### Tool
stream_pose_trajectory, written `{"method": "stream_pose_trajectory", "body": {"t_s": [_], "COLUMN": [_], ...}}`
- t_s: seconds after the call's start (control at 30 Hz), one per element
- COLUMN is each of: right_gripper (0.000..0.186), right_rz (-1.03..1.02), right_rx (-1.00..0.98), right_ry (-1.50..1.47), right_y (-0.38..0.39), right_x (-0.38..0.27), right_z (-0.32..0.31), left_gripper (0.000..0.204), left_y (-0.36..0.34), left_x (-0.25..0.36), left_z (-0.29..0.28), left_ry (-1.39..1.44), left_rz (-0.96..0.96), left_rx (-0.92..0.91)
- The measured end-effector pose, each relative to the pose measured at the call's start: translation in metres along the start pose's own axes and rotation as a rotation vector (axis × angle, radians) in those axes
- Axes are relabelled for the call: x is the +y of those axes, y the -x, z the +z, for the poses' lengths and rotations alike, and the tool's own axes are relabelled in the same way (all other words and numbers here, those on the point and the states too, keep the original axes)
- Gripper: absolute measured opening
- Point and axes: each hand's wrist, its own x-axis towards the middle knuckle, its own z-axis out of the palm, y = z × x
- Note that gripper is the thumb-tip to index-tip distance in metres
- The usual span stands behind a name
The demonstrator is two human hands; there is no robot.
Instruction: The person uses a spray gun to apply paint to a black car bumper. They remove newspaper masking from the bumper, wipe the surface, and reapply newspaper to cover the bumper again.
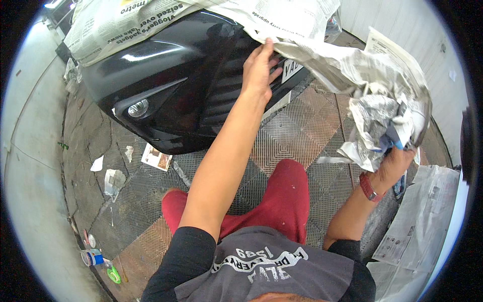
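Newspaper (136, 32) lies over the upper part of the black car (166, 65), seemingly laid there to cover it, while the front bumper, with its fog light (138, 107) and plate (291, 70), shows bare. From the car's edge a loose strip (342, 63) runs off to the right and down into a crumpled bundle (372, 121), well above the floor mat (292, 128); it is probably bunched like this so that one hand can carry it.

The right hand (395, 166) is closed on the low end of the bundle, most of its fingers lost behind the folds. The left hand (257, 73) is reached up to the near edge of the strip, its fingers a little apart and the fingertips against the paper, perhaps to steady it or free it; whether the thumb pinches from the far side, one cannot tell. More sheets (417, 216) hang or lie at the right, and scraps (114, 181) litter the mat at the left
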Motion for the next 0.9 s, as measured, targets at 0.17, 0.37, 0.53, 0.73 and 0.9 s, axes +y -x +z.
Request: {"method": "stream_pose_trajectory", "body": {"t_s": [0.17,0.37,0.53,0.73,0.9], "right_gripper": [0.026,0.023,0.026,0.050,0.091], "right_rz": [-0.076,-0.076,-0.230,-0.845,-1.202], "right_rx": [0.062,0.000,0.154,0.181,0.134], "right_ry": [-0.164,-0.185,-0.149,-0.030,0.248], "right_y": [0.002,0.010,0.002,-0.049,-0.081], "right_x": [0.006,0.001,-0.015,-0.072,-0.126], "right_z": [-0.014,-0.017,0.017,0.109,0.177], "left_gripper": [0.072,0.067,0.057,0.037,0.030], "left_y": [-0.018,-0.027,-0.031,-0.044,-0.046], "left_x": [0.001,0.020,0.053,0.120,0.169], "left_z": [0.032,0.042,0.052,0.077,0.098], "left_ry": [0.055,0.148,0.014,0.034,0.007], "left_rz": [0.167,0.234,0.363,0.421,0.391], "left_rx": [-0.045,-0.193,-0.206,-0.283,-0.476]}}
